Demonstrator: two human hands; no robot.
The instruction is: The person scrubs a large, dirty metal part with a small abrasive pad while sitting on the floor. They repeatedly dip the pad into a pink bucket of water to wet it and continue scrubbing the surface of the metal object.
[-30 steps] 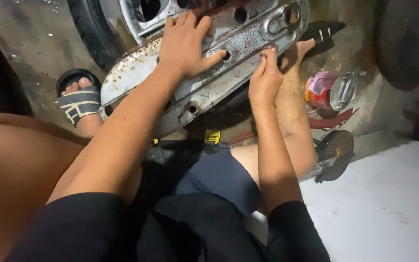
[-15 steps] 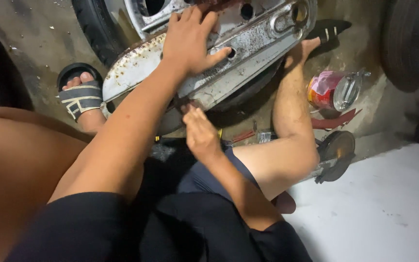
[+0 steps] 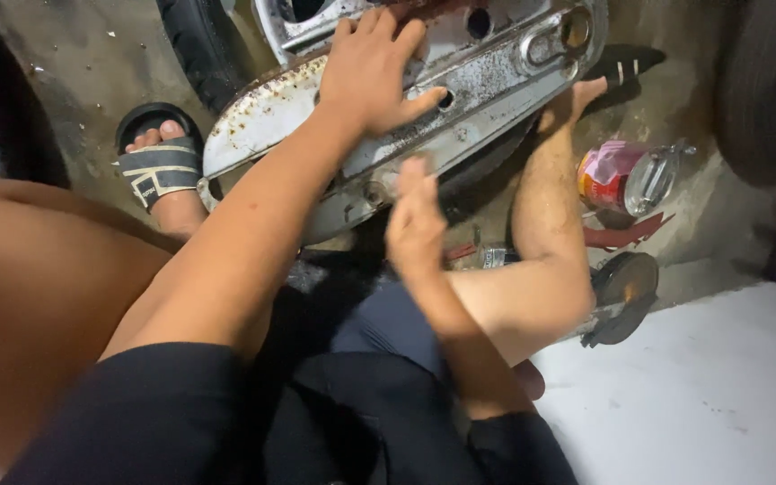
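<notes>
Under the left hand (image 3: 372,67), a rusty metal cover (image 3: 496,67).

Rust-speckled silver metal cover (image 3: 496,85); black, pale-striped sandal (image 3: 159,166); seemingly pink-red jar (image 3: 617,175).

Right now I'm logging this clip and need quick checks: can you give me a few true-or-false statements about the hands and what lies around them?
1. The left hand lies flat on the rusty metal cover. True.
2. The right hand grips a screwdriver. False: it is blurred, open and holds nothing, raised below the cover.
3. A jar with a pink label lies on its side on the concrete floor, right of the bare leg. True.
4. Both feet wear sandals. False: only the sandalled foot at the left does; the foot by the cover's right end is bare.
5. A round disc-shaped tool rests on top of the cover. False: it lies low beside the knee.
</notes>
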